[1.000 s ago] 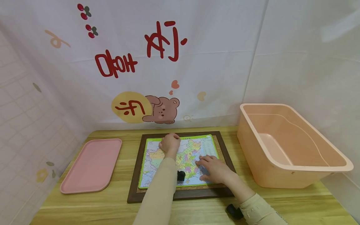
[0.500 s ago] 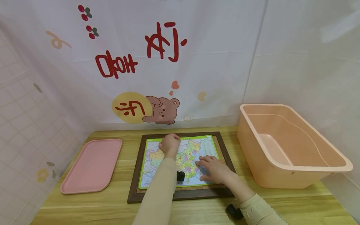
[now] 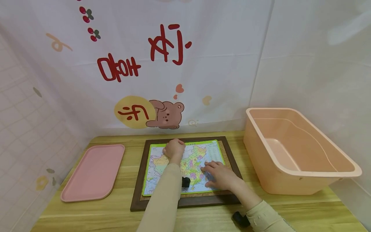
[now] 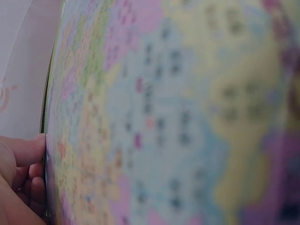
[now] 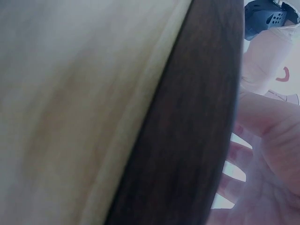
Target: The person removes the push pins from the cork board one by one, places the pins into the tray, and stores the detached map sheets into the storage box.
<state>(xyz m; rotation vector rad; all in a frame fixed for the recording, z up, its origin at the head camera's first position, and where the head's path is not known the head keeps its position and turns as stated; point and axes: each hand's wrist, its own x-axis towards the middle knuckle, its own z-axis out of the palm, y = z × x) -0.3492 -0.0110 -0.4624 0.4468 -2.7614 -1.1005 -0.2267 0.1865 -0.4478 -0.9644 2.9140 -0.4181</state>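
Note:
A colourful map (image 3: 192, 164) with a green border lies on a cork board inside a dark wooden frame (image 3: 140, 180). My left hand (image 3: 175, 149) is at the map's far edge, left of its middle, its fingers curled. In the left wrist view the thumb (image 4: 30, 149) meets the edge of the map, with curled fingertips just below it. My right hand (image 3: 220, 174) rests over the map's right side, palm down with fingers spread. In the right wrist view, light shows between those fingers (image 5: 232, 185) beyond the dark frame edge.
To the left on the wooden table (image 3: 127, 167) lies a pink tray (image 3: 92, 172). A large peach-coloured tub (image 3: 272, 180) stands close on the right. Behind the table hangs a white printed curtain (image 3: 220, 64).
Both hands keep their places on the map. The head view shifts very slightly; nothing else visibly moves.

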